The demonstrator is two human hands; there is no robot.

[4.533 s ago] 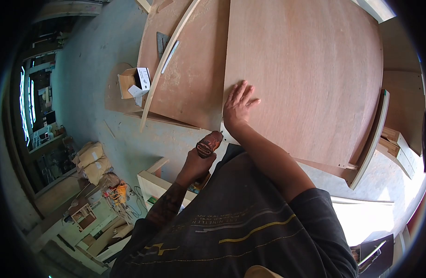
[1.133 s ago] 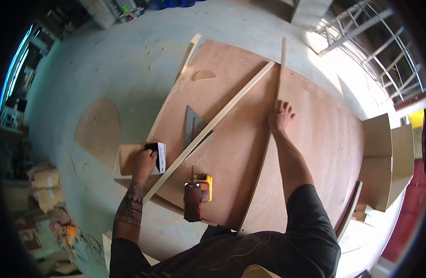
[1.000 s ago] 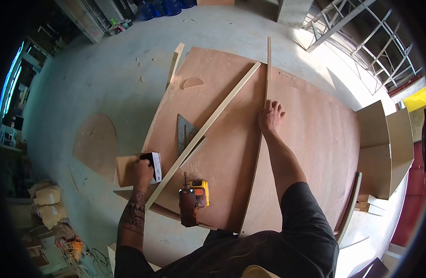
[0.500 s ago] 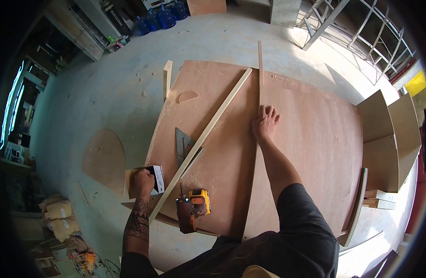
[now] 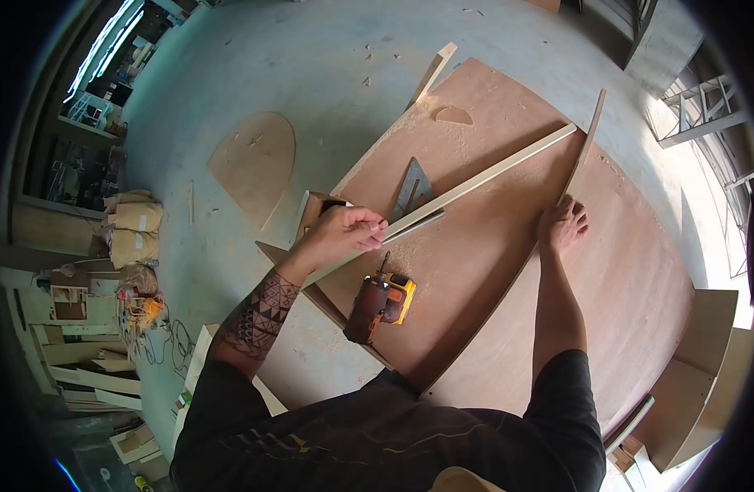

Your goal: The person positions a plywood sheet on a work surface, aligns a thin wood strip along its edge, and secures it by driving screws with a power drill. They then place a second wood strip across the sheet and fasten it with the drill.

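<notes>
View from above a person in a dark shirt leaning over 2 overlapping plywood sheets on a concrete floor (image 5: 311, 74).

Nearest, a cordless drill (image 5: 378, 298) lies on its side on the left sheet (image 5: 475, 254), close to the near edge. It sits between both arms, probably so either hand can reach it.

The left hand (image 5: 344, 234) hovers just beyond the drill. Its grip is pressed together, fingertips bunched as if pinching something small. Whether it holds anything is too small to tell. Just left of and under this hand is a small open cardboard box (image 5: 314, 207), at the sheet's left edge.

On the right, the right hand (image 5: 563, 225) rests on the edge of the right sheet (image 5: 631, 279), where it overlaps the left one. Its grip is spread, fingers pointing away, likely steadying the top sheet. The fingertips reach the near end of a thin strip (image 5: 587, 135) that runs away along that edge.

A long pale batten (image 5: 492, 172) crosses the left sheet diagonally, from under the left hand to the far right. A metal square (image 5: 413, 184) lies against it, just past the left hand.

Farther left, a half-round offcut (image 5: 254, 164) lies on the floor.
</notes>
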